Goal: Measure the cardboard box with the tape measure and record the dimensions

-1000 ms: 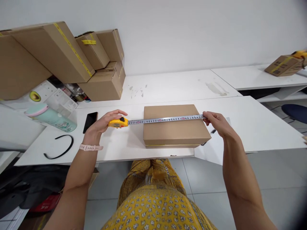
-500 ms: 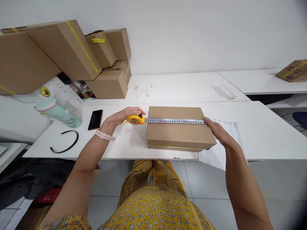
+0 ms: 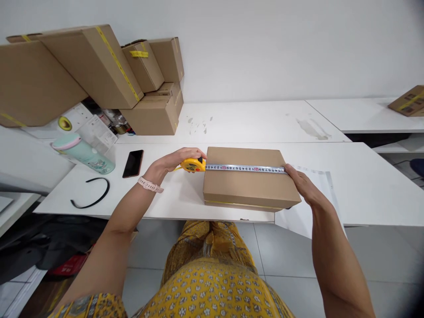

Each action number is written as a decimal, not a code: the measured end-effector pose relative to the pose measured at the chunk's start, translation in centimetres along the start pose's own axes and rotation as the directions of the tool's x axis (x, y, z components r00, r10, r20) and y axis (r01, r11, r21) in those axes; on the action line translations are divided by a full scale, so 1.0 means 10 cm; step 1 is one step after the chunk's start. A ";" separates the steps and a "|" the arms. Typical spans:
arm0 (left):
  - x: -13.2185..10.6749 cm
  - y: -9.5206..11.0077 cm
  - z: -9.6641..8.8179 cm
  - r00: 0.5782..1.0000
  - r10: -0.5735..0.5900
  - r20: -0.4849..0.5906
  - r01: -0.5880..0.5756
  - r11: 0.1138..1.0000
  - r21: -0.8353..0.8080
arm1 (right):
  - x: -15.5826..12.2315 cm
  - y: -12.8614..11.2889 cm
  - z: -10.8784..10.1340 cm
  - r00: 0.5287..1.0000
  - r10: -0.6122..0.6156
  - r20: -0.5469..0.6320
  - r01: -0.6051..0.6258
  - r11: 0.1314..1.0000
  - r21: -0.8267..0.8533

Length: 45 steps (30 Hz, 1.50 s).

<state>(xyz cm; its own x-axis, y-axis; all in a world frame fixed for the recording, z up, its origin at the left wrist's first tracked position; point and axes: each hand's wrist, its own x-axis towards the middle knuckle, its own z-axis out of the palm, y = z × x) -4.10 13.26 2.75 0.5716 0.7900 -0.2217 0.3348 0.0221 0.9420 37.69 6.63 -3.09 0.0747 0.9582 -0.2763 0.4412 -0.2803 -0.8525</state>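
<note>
A flat brown cardboard box (image 3: 248, 185) lies on the white table (image 3: 179, 198) in front of me. My left hand (image 3: 172, 161) is closed around a yellow tape measure case (image 3: 194, 165), held against the box's left edge. The steel tape (image 3: 245, 168) runs across the box's top to its right edge. There my right hand (image 3: 300, 183) pinches the tape's end, fingers pressed on the box's corner. A pink watch is on my left wrist.
A black phone (image 3: 133, 163), a mint bottle (image 3: 82, 153) and a black curved band (image 3: 91, 199) lie left of the box. Stacked cardboard boxes (image 3: 99, 70) lean at the back left. A sheet of paper (image 3: 314, 194) lies under my right hand. Another box (image 3: 407, 101) sits far right.
My left hand has slid the yellow case rightward along the tape until it meets the box's left edge, shortening the drawn-out tape. My right hand has stayed at the box's right edge.
</note>
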 end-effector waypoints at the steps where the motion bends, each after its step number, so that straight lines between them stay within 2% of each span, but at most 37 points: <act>1: 0.00 0.01 0.00 1.000 -0.001 0.001 0.001 1.000 -0.001 | 0.00 -0.01 0.00 1.000 0.002 0.001 -0.002 1.000 0.001; 6: -0.01 0.02 0.02 1.000 0.000 -0.002 0.000 1.000 -0.005 | -0.03 -0.06 0.00 1.000 -0.004 0.010 0.004 1.000 -0.009; 11: 0.01 0.02 0.04 1.000 -0.013 -0.011 0.013 1.000 0.015 | -0.04 -0.14 -0.04 0.994 -0.102 0.037 0.105 0.992 -0.075; 14: -0.06 0.12 0.08 0.997 -0.041 -0.058 0.043 0.999 0.030 | -0.05 -0.18 -0.09 0.991 -0.128 0.031 0.132 0.979 -0.155; 16: -0.20 0.25 0.14 0.995 -0.037 -0.097 0.042 0.998 0.043 | -0.06 -0.20 -0.16 0.985 -0.170 -0.020 0.163 0.967 -0.197; 18: -0.40 0.36 0.27 0.992 -0.007 -0.126 0.014 0.998 0.061 | -0.07 -0.23 -0.24 0.960 -0.249 -0.126 0.223 0.956 -0.192; 20: -0.63 0.42 0.50 0.994 0.020 -0.106 -0.016 0.999 0.040 | -0.06 -0.31 -0.30 0.904 -0.340 -0.261 0.309 0.939 -0.152; 22: -0.81 0.39 0.85 0.998 -0.003 0.066 0.011 0.993 -0.117 | 0.00 -0.45 -0.30 0.841 -0.418 -0.345 0.398 0.908 -0.128; 24: -0.89 0.31 1.29 0.949 -0.022 0.315 0.128 0.938 -0.321 | 0.11 -0.65 -0.21 0.825 -0.491 -0.280 0.470 0.871 -0.142; 25: -0.88 0.27 1.52 0.924 -0.029 0.381 0.193 0.895 -0.402 | 0.19 -0.76 -0.14 0.828 -0.528 -0.190 0.501 0.848 -0.172; 26: -0.85 0.23 1.75 0.916 -0.033 0.399 0.235 0.852 -0.468 | 0.28 -0.86 -0.06 0.829 -0.554 -0.077 0.529 0.822 -0.212; 28: -0.74 0.19 2.12 0.945 -0.076 0.318 0.263 0.755 -0.600 | 0.47 -1.04 0.12 0.819 -0.558 0.136 0.571 0.764 -0.302; 30: -0.62 0.20 2.35 0.967 -0.097 0.236 0.238 0.680 -0.694 | 0.65 -1.12 0.26 0.818 -0.523 0.241 0.575 0.735 -0.358; 33: -0.50 0.25 2.46 0.980 -0.117 0.161 0.198 0.635 -0.746 | 0.83 -1.07 0.35 0.842 -0.485 0.236 0.540 0.763 -0.356; 36: -0.50 0.26 2.47 0.979 -0.133 0.156 0.205 0.627 -0.751 | 0.90 -0.95 0.35 0.861 -0.447 0.241 0.506 0.800 -0.322; 41: -0.55 0.27 2.56 0.982 -0.128 0.142 0.190 0.603 -0.775 | 0.89 -0.87 0.32 0.842 -0.434 0.319 0.515 0.823 -0.240; 45: -0.56 0.26 2.62 0.984 -0.120 0.130 0.177 0.617 -0.767 | 0.89 -0.87 0.32 0.858 -0.402 0.321 0.482 0.846 -0.229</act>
<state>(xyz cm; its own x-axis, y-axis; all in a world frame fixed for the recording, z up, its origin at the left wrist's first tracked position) 13.16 -7.16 -0.16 0.6197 0.6953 -0.3641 -0.2669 0.6230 0.7353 31.68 17.36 0.47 -0.4000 0.9158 -0.0366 0.6140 0.2381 -0.7525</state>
